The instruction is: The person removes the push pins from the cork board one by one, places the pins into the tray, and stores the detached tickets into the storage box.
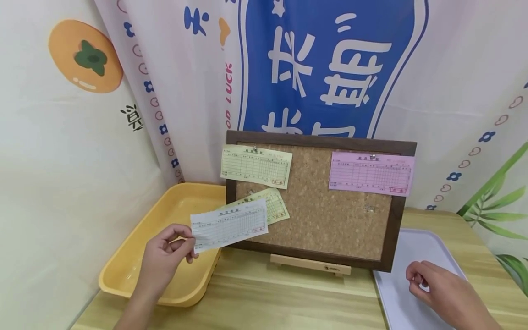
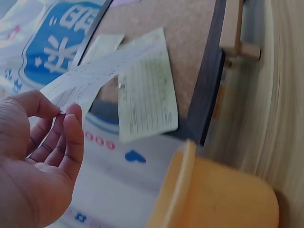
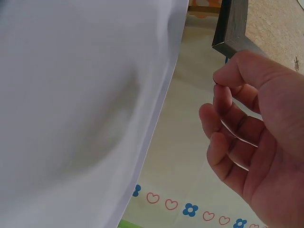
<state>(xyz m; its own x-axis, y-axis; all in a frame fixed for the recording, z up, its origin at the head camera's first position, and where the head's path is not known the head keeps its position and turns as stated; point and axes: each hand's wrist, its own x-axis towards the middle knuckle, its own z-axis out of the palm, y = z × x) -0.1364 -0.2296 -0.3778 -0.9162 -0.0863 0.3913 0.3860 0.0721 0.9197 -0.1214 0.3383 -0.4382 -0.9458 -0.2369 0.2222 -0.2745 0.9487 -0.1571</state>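
Left hand (image 1: 167,254) pinching a white slip (image 1: 231,224) by the corkboard (image 1: 321,211). Right hand (image 1: 445,291) curled, can't tell from here if it's holding anything.

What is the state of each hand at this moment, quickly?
Left hand: closed, pinching the white slip at one end.
Right hand: curled closed, nothing visible in its grip.

White slip (image 1: 228,225): here it is, pinched by its left end in the left hand (image 1: 169,252), printed grid facing out, tilted, right end rising
Upper green slip (image 1: 253,167): pinned top left, slightly askew
Lower green slip (image 1: 277,206): pinned below, slanting, partly behind the white one
Pink slip (image 1: 371,174): pinned top right, over the frame
Corkboard (image 1: 309,206): dark-framed, propped up
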